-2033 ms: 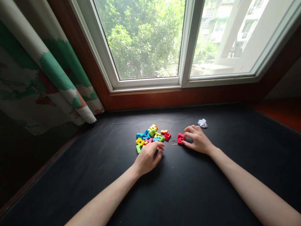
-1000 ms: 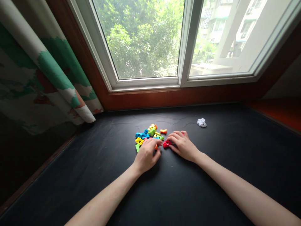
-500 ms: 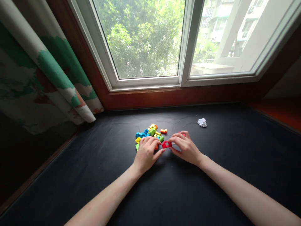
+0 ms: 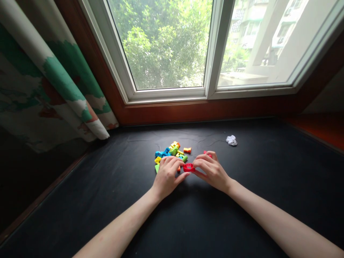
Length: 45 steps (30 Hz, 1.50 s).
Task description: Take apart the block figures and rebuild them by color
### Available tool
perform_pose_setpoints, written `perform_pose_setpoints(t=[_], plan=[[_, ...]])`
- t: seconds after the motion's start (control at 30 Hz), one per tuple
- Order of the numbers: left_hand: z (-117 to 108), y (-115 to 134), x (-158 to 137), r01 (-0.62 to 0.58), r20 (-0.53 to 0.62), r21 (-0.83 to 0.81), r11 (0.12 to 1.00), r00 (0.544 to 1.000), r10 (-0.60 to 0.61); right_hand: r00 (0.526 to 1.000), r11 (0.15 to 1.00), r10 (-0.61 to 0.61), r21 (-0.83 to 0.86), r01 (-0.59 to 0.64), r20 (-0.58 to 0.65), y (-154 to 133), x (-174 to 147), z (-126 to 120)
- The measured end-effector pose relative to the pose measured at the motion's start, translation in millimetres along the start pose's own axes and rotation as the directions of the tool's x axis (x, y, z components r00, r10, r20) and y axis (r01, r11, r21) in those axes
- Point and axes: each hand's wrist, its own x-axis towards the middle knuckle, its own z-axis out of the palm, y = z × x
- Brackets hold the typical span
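Between my two hands is a small red plastic toy block [image 4: 189, 167] with an opening in its middle. My right hand [image 4: 213, 169] pinches its right end between thumb and fingers. The thumb and fingertips of my left hand [image 4: 168, 173] close around its left end. Just beyond my left hand lies a loose pile of blue, yellow, green and orange plastic toy blocks [image 4: 167, 151], its near side partly hidden by that hand. Another red piece [image 4: 205, 152] shows behind my right fingers, mostly covered.
An orange block [image 4: 187, 150] lies apart, right of the pile. Farther right is a crumpled white scrap [image 4: 231, 140]. The black-covered surface [image 4: 172, 225] runs back to a wooden sill [image 4: 166, 114] under the window. A patterned curtain [image 4: 64, 89] hangs on the left.
The red block has turned and dropped slightly, moving a little left. My left fingertips now meet its left end, where a small gap showed before. The pile is unchanged.
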Motion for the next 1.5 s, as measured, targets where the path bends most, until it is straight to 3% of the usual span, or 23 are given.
perform_pose_setpoints(t=[0.27,0.5,0.77,1.0,1.2,1.37,1.5], plan=[[-0.4,-0.4,-0.1,-0.022,-0.049,-0.018,1.0,0.999,0.021,0.997,0.991,0.056,0.121,-0.05,-0.05,4.0,-2.6,3.8],[-1.3,-0.8,0.4,-0.07,-0.07,-0.051,0.996,0.995,0.066,1.0,0.992,0.024,0.12,-0.025,0.008,2.7,-1.1,1.8],[-2.5,-0.9,0.7,-0.061,-0.054,-0.052,0.997,0.997,0.059,1.0,0.993,0.022,0.115,-0.021,-0.005,0.5,-0.6,1.5],[-0.1,-3.2,0.6,-0.043,-0.032,-0.08,0.996,0.999,0.041,0.996,0.993,0.03,0.109,-0.039,0.085,1.8,-3.5,-1.6],[-2.3,-1.5,2.1,-0.076,0.025,-0.082,0.994,0.997,0.078,0.997,0.993,0.049,0.107,-0.054,0.054,-0.8,-8.7,-6.0],[-3.6,0.2,2.1,-0.051,0.036,-0.076,0.996,0.998,0.054,0.962,0.959,0.272,0.095,-0.269,-0.028,21.0,-19.9,-15.8],[-3.8,1.5,1.9,-0.041,0.04,-0.082,0.996,0.998,0.044,0.824,0.834,0.552,0.1,-0.542,-0.132,57.0,-28.9,-20.7]])
